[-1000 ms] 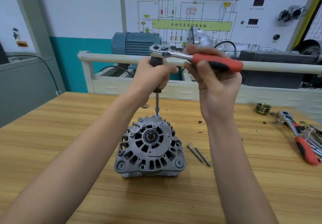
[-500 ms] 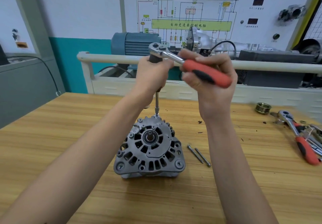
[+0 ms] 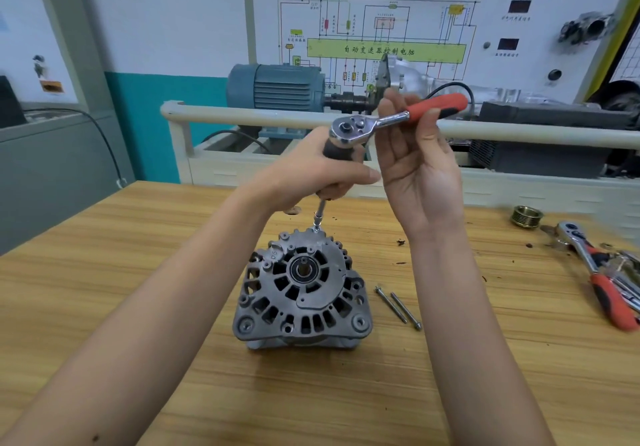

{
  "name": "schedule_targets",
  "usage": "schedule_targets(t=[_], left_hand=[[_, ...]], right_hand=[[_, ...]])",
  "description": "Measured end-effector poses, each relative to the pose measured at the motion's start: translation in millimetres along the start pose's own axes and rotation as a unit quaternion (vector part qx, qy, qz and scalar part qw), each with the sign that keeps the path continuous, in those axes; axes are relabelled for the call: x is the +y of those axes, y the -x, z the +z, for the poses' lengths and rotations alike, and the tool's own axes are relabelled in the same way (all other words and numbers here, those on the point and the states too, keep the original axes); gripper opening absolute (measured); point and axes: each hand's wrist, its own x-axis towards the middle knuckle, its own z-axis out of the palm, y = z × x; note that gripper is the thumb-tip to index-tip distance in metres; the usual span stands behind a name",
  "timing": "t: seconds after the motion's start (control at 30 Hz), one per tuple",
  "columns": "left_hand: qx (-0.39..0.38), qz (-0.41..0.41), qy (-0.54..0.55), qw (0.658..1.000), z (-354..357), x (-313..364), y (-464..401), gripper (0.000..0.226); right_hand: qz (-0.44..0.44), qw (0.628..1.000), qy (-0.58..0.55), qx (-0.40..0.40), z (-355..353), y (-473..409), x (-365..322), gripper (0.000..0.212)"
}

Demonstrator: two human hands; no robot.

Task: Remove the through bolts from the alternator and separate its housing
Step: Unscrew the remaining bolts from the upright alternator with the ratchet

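Alternator (image 3: 302, 288), stamped "DS", stands under ratchet (image 3: 398, 118) both hands hold.

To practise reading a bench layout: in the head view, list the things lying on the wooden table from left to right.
alternator → two loose through bolts → brass-coloured pulley → spare red-handled ratchet

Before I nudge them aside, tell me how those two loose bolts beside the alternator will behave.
The two bolts look like thin, round metal rods, so they would probably roll on the flat wooden table. They likely stay stiff, not bend. Their wider heads may make them curve as they roll.
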Motion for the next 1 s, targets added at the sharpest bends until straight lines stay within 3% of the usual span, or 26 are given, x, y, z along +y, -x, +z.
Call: schedule_targets(t=[0.07,0.17,0.27,0.33,0.4,0.47,0.53,0.67,0.77,0.83,0.9,0.97,1.0], left_hand=[[0.028,0.0,0.024,0.999,1,-1,0,0.04],[0.177,-0.013,0.071,0.982,5,0,0,0.042],[0.344,-0.034,0.081,0.935,13,3,-1,0.038],[0.354,-0.041,0.102,0.929,19,4,0,0.028],[0.324,-0.041,0.109,0.939,21,5,-1,0.025],[0.331,-0.033,0.082,0.94,17,4,-4,0.028],[0.311,-0.031,0.067,0.948,10,3,-8,0.025],[0.188,0.0,0.064,0.98,-5,-6,-3,0.032],[0.112,0.005,0.075,0.991,-4,-5,-2,0.04],[0.107,0.001,0.09,0.99,-5,-5,-3,0.04],[0.149,-0.01,0.086,0.985,-4,-5,-5,0.04],[0.239,-0.024,0.08,0.967,0,-5,-8,0.04],[0.286,-0.025,0.081,0.954,3,-5,-9,0.041]], right_hand=[[-0.027,0.999,0.028,-0.02,0,1,-1,0.026],[-0.081,0.985,0.123,-0.086,0,5,2,0.031],[-0.175,0.921,0.292,-0.191,7,12,13,0.029],[-0.244,0.857,0.399,-0.215,10,15,18,0.038],[-0.289,0.825,0.439,-0.206,11,16,22,0.036],[-0.295,0.843,0.416,-0.171,11,17,24,0.029],[-0.269,0.889,0.352,-0.117,11,16,26,0.027],[-0.174,0.964,0.201,0.023,10,9,28,0.019],[-0.098,0.987,0.121,0.044,6,5,21,0.018],[-0.076,0.991,0.109,0.031,7,6,18,0.018],[-0.106,0.982,0.159,0.012,12,10,19,0.011],[-0.187,0.945,0.263,-0.04,15,14,21,0.019],[-0.239,0.908,0.336,-0.079,16,16,22,0.028]])
